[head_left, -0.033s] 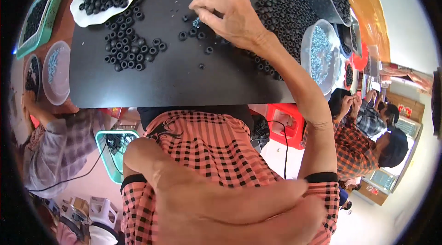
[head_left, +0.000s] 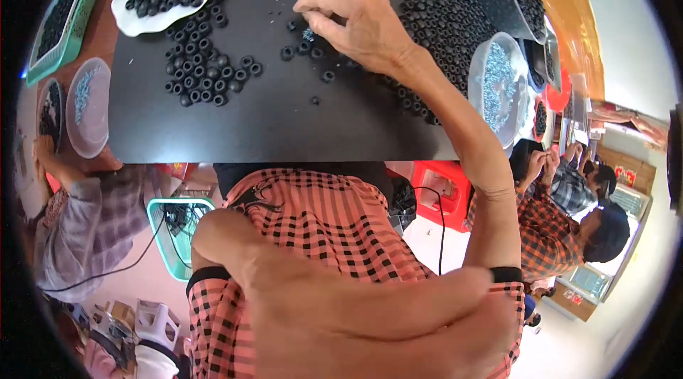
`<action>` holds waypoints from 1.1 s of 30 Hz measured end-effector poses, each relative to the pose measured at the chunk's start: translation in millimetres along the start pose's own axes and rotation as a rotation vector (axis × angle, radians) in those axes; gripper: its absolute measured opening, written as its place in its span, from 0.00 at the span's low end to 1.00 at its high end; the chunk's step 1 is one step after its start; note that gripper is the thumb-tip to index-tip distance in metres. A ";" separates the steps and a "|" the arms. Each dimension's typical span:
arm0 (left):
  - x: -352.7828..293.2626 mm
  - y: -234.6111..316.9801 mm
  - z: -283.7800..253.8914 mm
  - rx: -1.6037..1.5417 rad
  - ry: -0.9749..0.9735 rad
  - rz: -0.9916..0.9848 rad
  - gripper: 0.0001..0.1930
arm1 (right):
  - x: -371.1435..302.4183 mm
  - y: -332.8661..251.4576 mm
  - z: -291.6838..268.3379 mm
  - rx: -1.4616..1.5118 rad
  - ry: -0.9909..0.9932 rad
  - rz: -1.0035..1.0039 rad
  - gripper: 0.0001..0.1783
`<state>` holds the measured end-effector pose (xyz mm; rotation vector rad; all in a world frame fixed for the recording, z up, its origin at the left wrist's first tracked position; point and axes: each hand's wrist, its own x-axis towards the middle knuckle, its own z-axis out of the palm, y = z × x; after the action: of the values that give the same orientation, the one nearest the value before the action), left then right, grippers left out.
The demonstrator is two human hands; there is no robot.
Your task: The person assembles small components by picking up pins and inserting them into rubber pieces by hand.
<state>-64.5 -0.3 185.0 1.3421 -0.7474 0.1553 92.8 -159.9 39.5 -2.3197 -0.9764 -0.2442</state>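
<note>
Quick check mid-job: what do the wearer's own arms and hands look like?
Short coral-pink and black checked fabric sleeves end in plain black bands, leaving the forearms bare. The right hand wears no glove, and no watch or bracelet shows. The left hand is ungloved too, but blurred.

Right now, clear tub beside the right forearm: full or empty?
Neither, looks part-filled: small silvery-blue pieces lie inside the clear tub, with bare wall showing around them. Cannot tell how deep.
</note>
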 end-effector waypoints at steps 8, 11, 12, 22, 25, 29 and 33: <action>13.8 -29.7 18.7 -0.226 0.392 0.399 0.03 | 23.5 4.7 13.3 -0.237 -0.123 -0.108 0.07; 8.3 -27.6 2.4 -0.320 0.370 0.220 0.06 | 29.9 9.1 13.3 -0.064 -0.165 -0.063 0.09; 2.9 -28.3 -10.9 -0.269 -0.075 -0.015 0.08 | 30.0 4.8 9.2 0.004 -0.125 -0.004 0.08; -48.1 -128.5 -27.2 0.132 -0.026 -0.062 0.11 | -2.1 15.3 -9.8 -0.118 -0.183 -0.029 0.08; -56.7 -141.0 -23.7 0.131 0.004 -0.166 0.09 | 3.3 15.7 -0.4 -0.172 -0.129 -0.035 0.07; -61.7 -146.3 -29.8 0.178 0.063 -0.283 0.08 | 6.0 20.2 -6.6 -0.048 -0.155 0.112 0.08; -69.6 -147.9 -38.7 0.193 0.128 -0.455 0.07 | -3.3 6.7 -8.9 -0.035 -0.127 0.048 0.09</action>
<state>-26.7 18.9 22.5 1.6363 -0.3112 -0.0511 95.7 -170.9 42.3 -2.4117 -0.9830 -0.0954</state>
